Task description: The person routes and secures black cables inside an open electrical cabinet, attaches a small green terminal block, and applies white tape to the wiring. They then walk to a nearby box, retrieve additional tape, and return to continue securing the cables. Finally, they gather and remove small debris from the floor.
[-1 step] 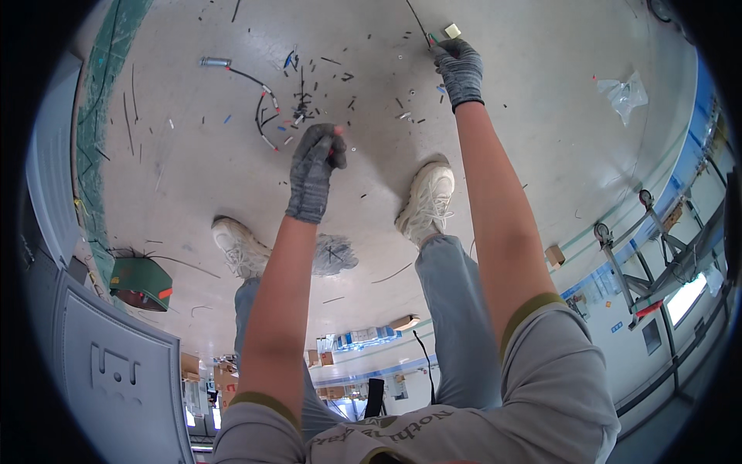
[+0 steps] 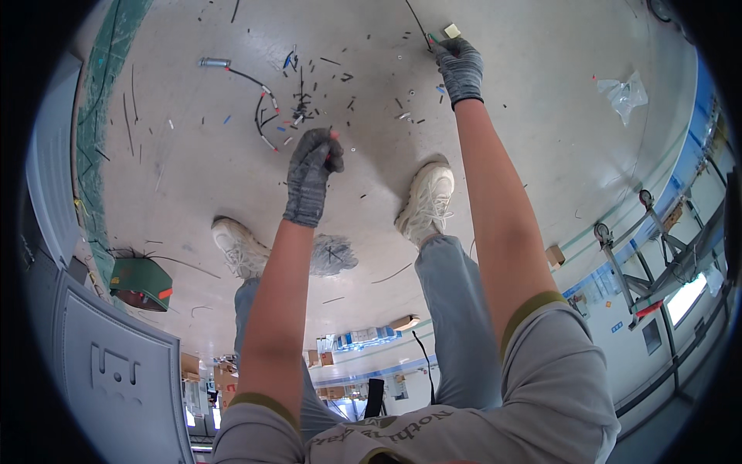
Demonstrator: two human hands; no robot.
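1. Head view, centre: the left hand [image 2: 313, 174], in a grey knit glove, was curled with its fingertips pressed together on a small red-tipped piece [image 2: 334, 135]; what that piece was could not be made out.
2. Upper centre-right: the right hand [image 2: 459, 68], also gloved, pinched the end of a thin black wire [image 2: 417, 23] that ran up to the top edge and was cut off there.
3. Just above that hand lay a small pale yellow square tag [image 2: 452, 31], touching or nearly touching the fingertips; which one could not be told.
4. Upper centre: a scatter of short black wire offcuts [image 2: 305, 104] lay on the pale floor [image 2: 541, 116], beside a looped black cable [image 2: 259, 108] ending in a silver cylinder [image 2: 214, 62].
5. Upper right: a crumpled clear plastic bag [image 2: 622, 93] lay well apart from both hands.
6. Right of centre: a small brown cardboard box [image 2: 554, 254] sat near a blue stripe on the floor.
7. Left edge: a green case with an orange label [image 2: 141, 282] was partly hidden by a grey panel [image 2: 116, 371].
8. Centre: two white shoes [image 2: 427, 201] stood either side of a grey rag [image 2: 334, 255].
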